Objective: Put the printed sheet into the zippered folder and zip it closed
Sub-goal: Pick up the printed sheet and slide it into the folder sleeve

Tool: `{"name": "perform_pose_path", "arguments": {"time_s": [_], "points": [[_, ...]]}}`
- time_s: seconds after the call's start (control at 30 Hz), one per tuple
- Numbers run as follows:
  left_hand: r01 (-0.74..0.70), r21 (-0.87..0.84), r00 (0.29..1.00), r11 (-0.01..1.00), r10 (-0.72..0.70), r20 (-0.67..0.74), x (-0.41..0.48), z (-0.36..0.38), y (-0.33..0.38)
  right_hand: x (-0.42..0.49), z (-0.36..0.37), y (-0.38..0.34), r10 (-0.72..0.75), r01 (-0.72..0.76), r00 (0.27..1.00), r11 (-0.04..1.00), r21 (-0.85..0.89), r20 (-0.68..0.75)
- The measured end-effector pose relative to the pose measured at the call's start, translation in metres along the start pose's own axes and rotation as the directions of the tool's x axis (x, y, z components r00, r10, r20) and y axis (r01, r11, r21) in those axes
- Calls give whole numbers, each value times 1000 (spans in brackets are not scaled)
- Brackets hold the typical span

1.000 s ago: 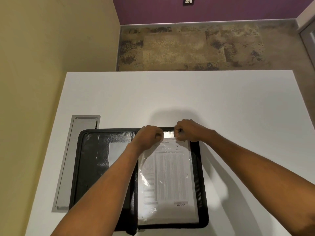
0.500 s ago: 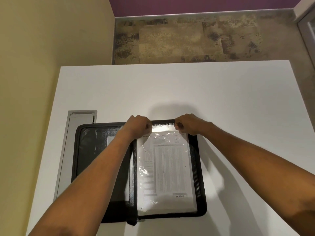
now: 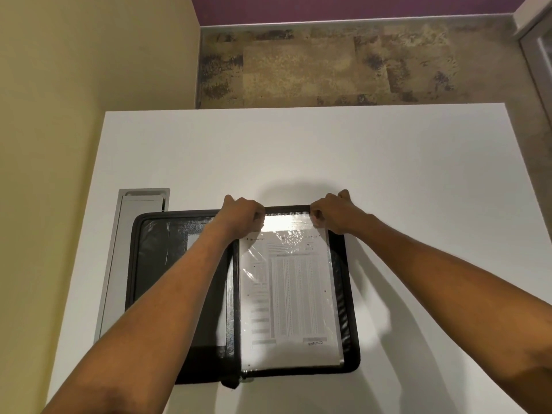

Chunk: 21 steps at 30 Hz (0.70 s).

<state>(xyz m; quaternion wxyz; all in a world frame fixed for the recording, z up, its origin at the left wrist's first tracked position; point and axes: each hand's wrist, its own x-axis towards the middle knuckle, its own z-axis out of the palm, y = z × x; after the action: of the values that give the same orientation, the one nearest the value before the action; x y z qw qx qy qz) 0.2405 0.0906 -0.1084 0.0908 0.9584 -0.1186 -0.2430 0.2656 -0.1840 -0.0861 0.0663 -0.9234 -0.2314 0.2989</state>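
A black zippered folder (image 3: 350,297) lies open and flat on the white table (image 3: 388,180). Its right half holds a clear plastic sleeve (image 3: 286,222) with the printed sheet (image 3: 294,297) inside, a table of small figures facing up. My left hand (image 3: 242,216) pinches the sleeve's top edge at its left corner. My right hand (image 3: 332,214) pinches the same top edge at the right corner. Both hands rest on the folder's far rim. My left forearm crosses over the folder's left half, which shows a dark pocket with a small white card.
A grey metal cable hatch (image 3: 125,252) is set into the table just left of the folder. A yellow wall (image 3: 59,115) runs along the table's left side. Patterned carpet (image 3: 328,67) lies beyond the far edge.
My two hands have slid apart along the sleeve's top edge, from near its middle out to its corners. The sheet sits slightly lower inside the sleeve.
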Motion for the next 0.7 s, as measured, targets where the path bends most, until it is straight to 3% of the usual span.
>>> {"name": "perform_pose_path", "arguments": {"time_s": [0.17, 0.33, 0.43, 0.53, 0.63, 0.7], "points": [[29, 54, 992, 998, -22, -126, -3, 6, 5, -4, 5, 6, 83, -76, 996, 985, 155, -40], [-59, -79, 946, 995, 31, -322, -15, 17, 12, -8, 17, 10, 248, -215, 960, 952, 218, -134], [-195, -139, 953, 971, 154, -262, -31, 24, 24, -12, 23, 7, 287, -241, 941, 941, 238, -181], [-310, -95, 943, 946, 293, -158, -53, 41, 40, -21, 27, -3, 302, -254, 923, 944, 211, -240], [-297, -82, 948, 951, 283, -143, -78, 66, 59, -36, 38, -23, 316, -310, 879, 948, 76, -357], [-233, -108, 961, 966, 212, -175, -92, 80, 71, -53, 53, -45, 314, -284, 859, 950, 134, -405]]}}
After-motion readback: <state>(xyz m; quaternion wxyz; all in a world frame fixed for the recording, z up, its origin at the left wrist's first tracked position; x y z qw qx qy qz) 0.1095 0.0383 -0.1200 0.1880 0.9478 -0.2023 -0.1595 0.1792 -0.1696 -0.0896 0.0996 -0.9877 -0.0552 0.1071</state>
